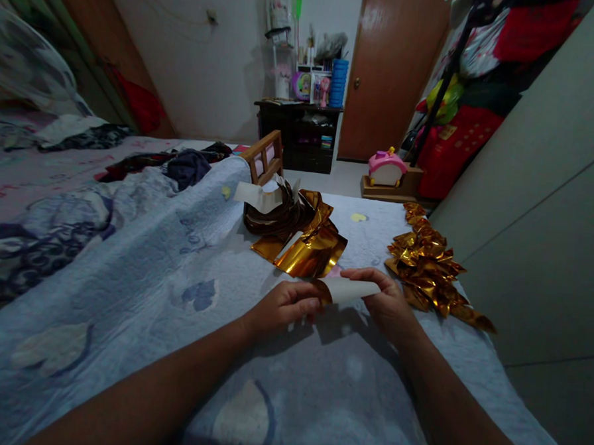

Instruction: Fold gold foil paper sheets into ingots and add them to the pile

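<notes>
Beyond the bed, a brown door (pixel 395 68) and a dark cabinet (pixel 297 139) stand at the far wall, while a pale blue cover (pixel 190 363) printed with hearts spreads beneath the work. Above it, the left hand (pixel 289 303) pinches one end of a curled sheet (pixel 347 291) between thumb and fingers, and the right hand (pixel 386 300) grasps the other end, its index finger reaching along the far side; where the right thumb presses, I cannot tell. Bending such a sheet well probably calls for light, even pressure from both sides, since a hard pinch could leave a crease. Keeping the two ends level should also help the curve stay even. White shows over most of the sheet, with a coppery gold edge by the left fingers. It lies between loose gold sheets (pixel 315 250) and the person, left of a pile of folded gold pieces (pixel 427 266)
</notes>
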Tool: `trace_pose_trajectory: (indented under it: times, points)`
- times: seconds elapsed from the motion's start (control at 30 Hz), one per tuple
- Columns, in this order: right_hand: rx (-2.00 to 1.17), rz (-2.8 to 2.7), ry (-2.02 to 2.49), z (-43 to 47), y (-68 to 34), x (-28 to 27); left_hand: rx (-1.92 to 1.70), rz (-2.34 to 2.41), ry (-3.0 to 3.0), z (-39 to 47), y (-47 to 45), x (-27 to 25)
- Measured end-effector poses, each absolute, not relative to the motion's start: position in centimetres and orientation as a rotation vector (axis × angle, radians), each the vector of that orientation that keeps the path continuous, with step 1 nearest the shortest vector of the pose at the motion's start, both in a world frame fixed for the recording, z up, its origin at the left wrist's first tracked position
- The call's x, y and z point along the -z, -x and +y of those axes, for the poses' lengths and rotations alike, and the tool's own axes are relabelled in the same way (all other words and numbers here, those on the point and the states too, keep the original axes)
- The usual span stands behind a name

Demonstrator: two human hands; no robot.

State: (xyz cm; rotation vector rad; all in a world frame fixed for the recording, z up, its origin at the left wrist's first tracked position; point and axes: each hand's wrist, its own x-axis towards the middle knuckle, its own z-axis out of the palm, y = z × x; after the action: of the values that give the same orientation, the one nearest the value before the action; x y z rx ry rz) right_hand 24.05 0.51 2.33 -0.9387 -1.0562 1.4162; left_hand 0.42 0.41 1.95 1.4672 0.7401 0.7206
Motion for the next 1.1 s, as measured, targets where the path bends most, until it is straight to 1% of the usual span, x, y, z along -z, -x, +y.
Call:
trace_pose_trajectory:
  times: [0.3,0.47,0.6,0.77,0.87,1.1]
  points:
    - [-1.441,-1.418,0.754,0.1,-25.2,-2.4,-0.783,0.612,-0.937,1.5,-0.4,-0.8]
    - [-1.523,-1.661,0.702,0.0,-25.2,-2.8,-0.823,0.653,-0.835,1.6,-0.7,-1.2]
    - [-1.455,-1.919,0.726,-0.1,-25.1,-3.0,-0.849,0.685,-0.789,1.5,-0.9,-0.9]
    - [-1.400,-2.092,0.747,-0.4,-25.1,-3.1,-0.841,0.714,-0.749,1.3,-0.9,-0.8]
    - [-1.287,-2.235,0.760,-0.6,-25.1,-3.0,-0.845,0.741,-0.764,1.3,-0.9,-0.9]
    - [-0.795,-2.545,0.991,-1.4,-24.6,-3.5,-0.873,0.785,-0.755,1.4,-0.9,-0.6]
